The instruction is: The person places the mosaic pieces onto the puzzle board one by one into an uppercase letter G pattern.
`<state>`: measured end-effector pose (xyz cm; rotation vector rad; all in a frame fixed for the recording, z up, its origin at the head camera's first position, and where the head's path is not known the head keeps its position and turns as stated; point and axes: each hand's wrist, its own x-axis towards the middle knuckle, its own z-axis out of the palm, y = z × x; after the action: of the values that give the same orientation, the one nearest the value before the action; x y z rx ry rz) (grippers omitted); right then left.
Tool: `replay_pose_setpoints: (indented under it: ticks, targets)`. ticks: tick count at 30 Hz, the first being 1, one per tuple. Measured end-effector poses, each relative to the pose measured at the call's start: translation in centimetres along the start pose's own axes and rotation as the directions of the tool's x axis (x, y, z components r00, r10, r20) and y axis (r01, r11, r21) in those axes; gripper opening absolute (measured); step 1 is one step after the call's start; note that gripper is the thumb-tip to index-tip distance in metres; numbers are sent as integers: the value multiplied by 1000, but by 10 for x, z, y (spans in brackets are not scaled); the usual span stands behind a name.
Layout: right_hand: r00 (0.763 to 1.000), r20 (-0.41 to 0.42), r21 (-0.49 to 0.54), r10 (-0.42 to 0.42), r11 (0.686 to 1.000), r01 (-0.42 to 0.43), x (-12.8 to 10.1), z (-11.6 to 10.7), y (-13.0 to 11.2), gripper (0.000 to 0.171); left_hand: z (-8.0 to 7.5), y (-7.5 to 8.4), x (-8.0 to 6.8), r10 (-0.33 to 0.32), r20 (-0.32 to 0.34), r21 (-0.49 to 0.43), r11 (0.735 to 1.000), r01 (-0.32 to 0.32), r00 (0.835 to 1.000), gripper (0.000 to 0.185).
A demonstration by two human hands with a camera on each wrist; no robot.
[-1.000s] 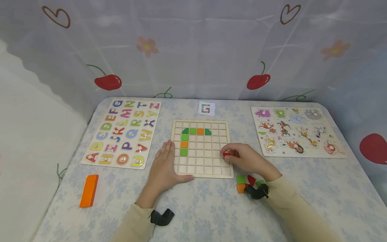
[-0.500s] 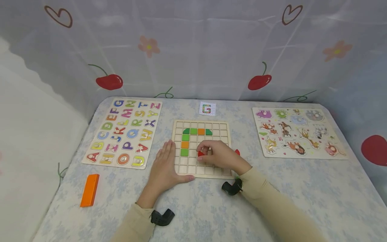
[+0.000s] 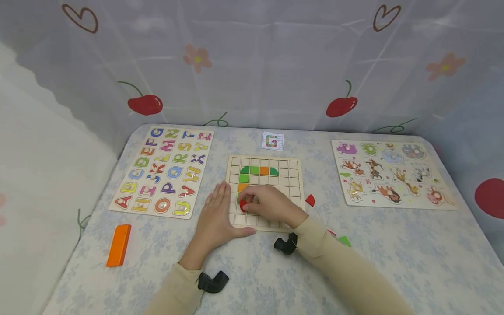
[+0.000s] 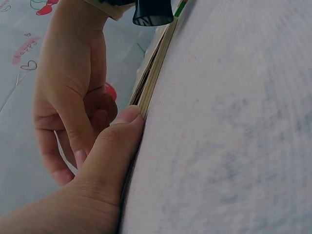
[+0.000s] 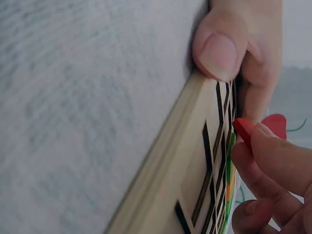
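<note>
Right hand pinches a small red wooden piece over the lower-left cells of the square wooden grid board, below the green and orange tiles already seated. Left hand lies flat, fingers spread, thumb against the board's near-left corner on the desk.

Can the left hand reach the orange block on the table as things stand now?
Probably yes: the left hand lies flat beside the grid board, and only bare cloth separates it from the orange block.
</note>
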<state>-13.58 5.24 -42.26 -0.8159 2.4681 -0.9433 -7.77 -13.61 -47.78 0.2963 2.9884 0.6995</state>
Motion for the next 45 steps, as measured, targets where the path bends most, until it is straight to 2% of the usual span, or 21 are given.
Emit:
replay_pose_setpoints:
  ticks: [10, 18, 29, 38, 45]
  targets:
    - [999, 1, -90, -43, 995, 43, 5, 3, -2, 19, 0, 0, 0, -1, 10, 7, 1000, 1, 1000, 142]
    - [996, 49, -150, -77, 985, 83, 6, 3, -2, 24, 0, 0, 0, 1, 9, 2, 1000, -1, 1000, 143]
    - [993, 46, -136, -111, 984, 116, 5, 3, 5, 20, -1, 1, -1, 9, -14, -2, 1000, -9, 1000, 142]
    - [998, 31, -132, -60, 989, 64, -16, -11, 8, 17, -1, 3, -1, -3, -11, 0, 1000, 3, 1000, 142]
    - [995, -21, -76, 95, 992, -96, -57, -39, 29, 32, -1, 4, -1, -25, 19, 4, 1000, 25, 999, 143]
